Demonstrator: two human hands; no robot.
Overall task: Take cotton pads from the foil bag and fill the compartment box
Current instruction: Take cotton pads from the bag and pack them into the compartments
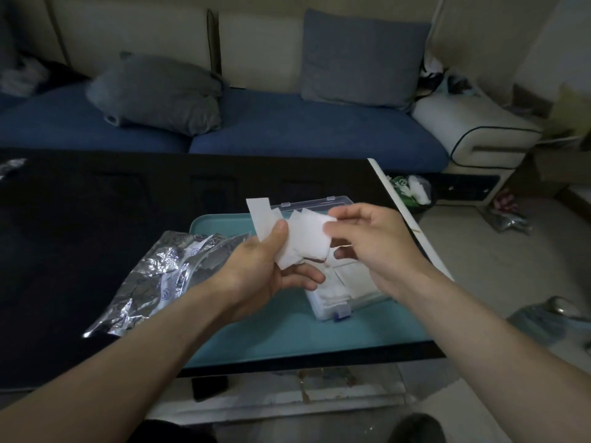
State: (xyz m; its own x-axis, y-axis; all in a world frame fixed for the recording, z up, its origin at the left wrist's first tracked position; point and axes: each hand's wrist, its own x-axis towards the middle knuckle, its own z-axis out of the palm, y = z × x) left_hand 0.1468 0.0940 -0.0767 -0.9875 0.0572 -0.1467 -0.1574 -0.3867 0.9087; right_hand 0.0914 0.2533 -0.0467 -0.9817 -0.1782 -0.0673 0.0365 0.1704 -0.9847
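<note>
My left hand [271, 266] grips a small stack of white cotton pads [303, 241] between thumb and fingers, above the clear compartment box [339, 295]. My right hand [367, 238] pinches the top right corner of the uppermost pad. The box lies open on a teal tray [287, 337], its lid [313, 203] tilted up behind, and white pads fill the compartments that show. A crumpled silver foil bag [160, 276] lies to the left, partly on the tray's left edge.
The tray sits on a black table [96, 219] near its right edge. A blue sofa with grey cushions [160, 91] runs behind the table. Bags and clutter lie on the floor to the right.
</note>
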